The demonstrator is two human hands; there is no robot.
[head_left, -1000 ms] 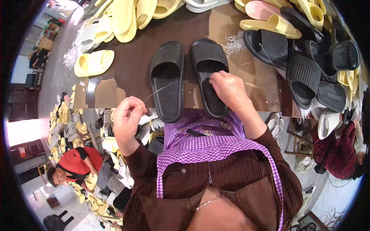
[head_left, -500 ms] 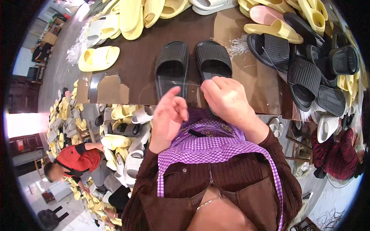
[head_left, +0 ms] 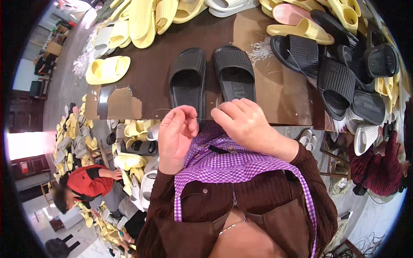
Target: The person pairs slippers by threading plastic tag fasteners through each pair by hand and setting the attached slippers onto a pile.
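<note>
- A pair of black ribbed, open-toed slippers (head_left: 188, 62) lies side by side on the dark brown worktop (head_left: 150, 73), straps away from the person, heels partly hidden by the hands.
- The left hand (head_left: 175, 133), at the pair's left heel, has its fingers loosely curled; a thin, clear filament (head_left: 161, 109) loops just beside it. Whether it is pinched, I cannot tell.
- The right hand (head_left: 245, 122) is bunched over the pair's right heel, fingertips hidden; I cannot tell what it holds.
- The step in hand looks like working the filament by the pair; the next move seems to call for a fine fingertip pinch.
</note>
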